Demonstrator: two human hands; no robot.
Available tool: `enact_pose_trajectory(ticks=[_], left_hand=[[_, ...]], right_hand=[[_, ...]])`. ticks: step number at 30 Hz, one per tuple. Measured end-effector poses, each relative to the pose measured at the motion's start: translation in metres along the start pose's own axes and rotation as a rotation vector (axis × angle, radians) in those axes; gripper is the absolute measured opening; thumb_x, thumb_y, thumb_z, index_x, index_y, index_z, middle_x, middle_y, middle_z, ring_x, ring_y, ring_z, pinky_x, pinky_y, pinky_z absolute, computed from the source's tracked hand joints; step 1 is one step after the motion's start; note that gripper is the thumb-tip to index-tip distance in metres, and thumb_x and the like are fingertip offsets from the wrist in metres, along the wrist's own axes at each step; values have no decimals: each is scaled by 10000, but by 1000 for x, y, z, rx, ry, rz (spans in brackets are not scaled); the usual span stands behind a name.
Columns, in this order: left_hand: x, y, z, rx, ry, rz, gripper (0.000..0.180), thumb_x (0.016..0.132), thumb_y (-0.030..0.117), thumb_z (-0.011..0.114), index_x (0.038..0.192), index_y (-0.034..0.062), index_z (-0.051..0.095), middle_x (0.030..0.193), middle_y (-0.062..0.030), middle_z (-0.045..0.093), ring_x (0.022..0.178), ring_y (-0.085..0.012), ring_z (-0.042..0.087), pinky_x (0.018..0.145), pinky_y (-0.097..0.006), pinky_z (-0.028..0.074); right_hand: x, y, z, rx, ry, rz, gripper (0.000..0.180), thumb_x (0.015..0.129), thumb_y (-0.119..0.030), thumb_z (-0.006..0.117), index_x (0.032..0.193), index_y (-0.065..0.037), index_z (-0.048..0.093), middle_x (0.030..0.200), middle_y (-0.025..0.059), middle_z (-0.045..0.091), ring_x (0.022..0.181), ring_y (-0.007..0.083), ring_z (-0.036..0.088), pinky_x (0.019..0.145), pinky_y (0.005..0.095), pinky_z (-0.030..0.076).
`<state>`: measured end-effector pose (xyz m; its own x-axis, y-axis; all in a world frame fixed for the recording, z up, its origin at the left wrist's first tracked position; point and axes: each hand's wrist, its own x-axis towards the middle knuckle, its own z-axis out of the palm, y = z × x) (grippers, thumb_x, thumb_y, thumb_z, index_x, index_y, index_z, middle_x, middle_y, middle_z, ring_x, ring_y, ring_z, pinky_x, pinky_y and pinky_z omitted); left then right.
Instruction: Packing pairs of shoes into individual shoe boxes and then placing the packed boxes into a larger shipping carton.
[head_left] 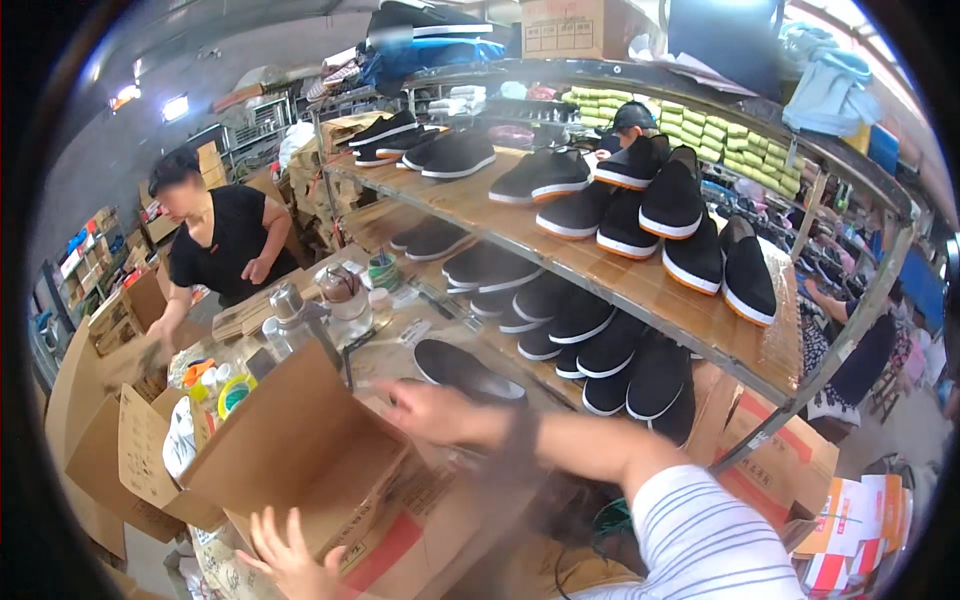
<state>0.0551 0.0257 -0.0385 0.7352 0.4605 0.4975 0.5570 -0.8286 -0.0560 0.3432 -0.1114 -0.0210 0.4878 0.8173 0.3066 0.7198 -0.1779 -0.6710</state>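
Packing step, as judged: right hand [432,408] is reaching, fingers loosely released, beside the black white-soled cloth shoe [466,370] lying on the table; left hand [290,560], fingers spread, is steadying the open brown cardboard box [290,450]; next calling for a firm grasp.

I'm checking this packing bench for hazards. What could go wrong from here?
The right hand reaches across toward a black shoe near a glass jar and bottles; a sweep of the arm might knock them over. The left hand steadies a cardboard box by its lower edge; it could tip. Shoes overlap at the upper shelf edge and might slide off.
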Motion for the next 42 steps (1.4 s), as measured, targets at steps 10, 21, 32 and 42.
enact_pose_trajectory(ticks=[10,21,32,42], left_hand=[[13,21,51,-203,-182,-1,696,676,341,759,1278,100,508,989,-182,632,841,-334,613,753,-420,466],[30,32,17,-400,11,174,567,741,342,705,1220,75,563,1092,-123,599,1032,-307,535,980,-468,368],[44,117,-55,-2071,-119,-359,471,954,152,530,1374,11,372,1268,-90,520,1159,-166,483,970,-314,407],[0,-2,57,-400,113,180,271,749,100,672,1016,138,685,965,-72,657,846,-256,612,708,-366,510]], right_hand=[[-11,43,-393,-1394,907,449,667,700,-522,713,1131,-30,581,1019,173,647,954,345,621,801,446,511],[-4,56,-417,-784,683,230,537,817,-477,597,879,50,674,881,231,667,804,357,653,727,408,502],[-65,-108,-78,1250,399,389,341,916,-264,557,1131,-1,528,1020,102,565,904,178,553,926,280,428],[-3,-71,52,1077,319,-276,167,882,-32,567,1036,28,541,1004,86,592,924,198,587,827,387,503]])
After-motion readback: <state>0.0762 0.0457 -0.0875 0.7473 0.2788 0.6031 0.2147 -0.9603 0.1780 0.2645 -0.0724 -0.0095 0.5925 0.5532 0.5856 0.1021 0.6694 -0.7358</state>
